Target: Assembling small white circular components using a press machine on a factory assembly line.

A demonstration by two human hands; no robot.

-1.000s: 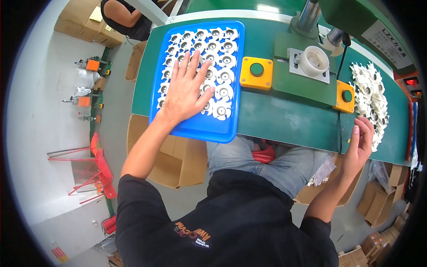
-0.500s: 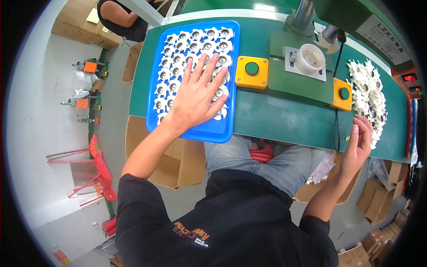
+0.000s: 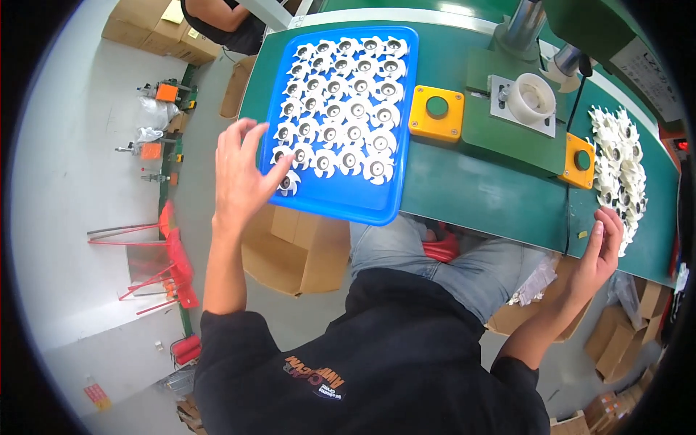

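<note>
1. Both hands look free of any part: the left hand (image 3: 243, 174) is spread, fingers bent at the left rim of the blue tray (image 3: 341, 206), whether touching I cannot tell; the right hand (image 3: 600, 254) is loosely curled near the lower end of the white pile (image 3: 620, 163).
2. Green surface (image 3: 464, 196), carrying tray, machine and pile.
3. Green machine (image 3: 504, 148), right of the tray.
4. Blue tray: white bladed parts (image 3: 333, 111) with dark centres fill it in rows, one more lying below the rows at lower left.
5. Open cardboard box (image 3: 326, 261), below the surface; much of its inside is hidden.
6. White pile: similar parts heaped loosely at far right.
7. Two yellow button boxes (image 3: 449, 129), flanking the machine's base.
8. White round cup (image 3: 518, 104) on the machine's metal plate; contents unclear.
</note>
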